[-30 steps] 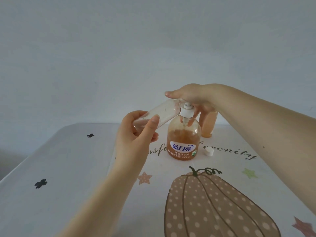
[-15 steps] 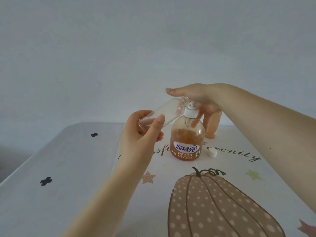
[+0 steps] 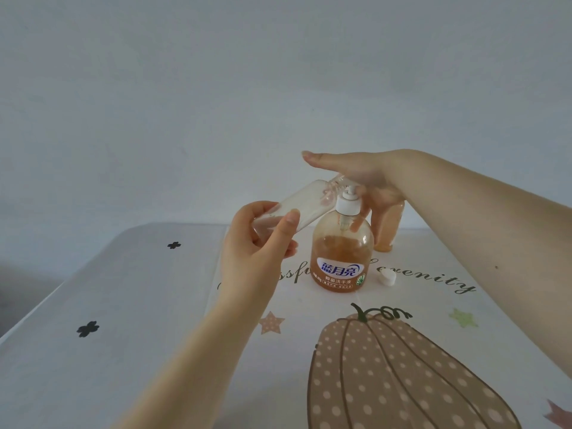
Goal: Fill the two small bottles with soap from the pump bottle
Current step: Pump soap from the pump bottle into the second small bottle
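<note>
We judge the task about half done: 1 small bottle (image 3: 388,230) stands behind the pump bottle (image 3: 341,258), already orange with soap, its white cap (image 3: 387,278) lying on the table (image 3: 130,305) — the 2nd, clear bottle (image 3: 297,209) looks nearly empty. Our left hand (image 3: 260,252) grips that clear bottle near its base, tilted, mouth at the nozzle. Our right hand (image 3: 356,174), fingers straight, presses on the pump head (image 3: 349,202) — more pumping and capping remain.

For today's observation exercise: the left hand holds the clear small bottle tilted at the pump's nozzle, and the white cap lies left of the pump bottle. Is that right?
Not quite. The head view shows the white cap lying right of the pump bottle, not left. The rest stands: the left hand holds the clear small bottle tilted at the nozzle.
</note>
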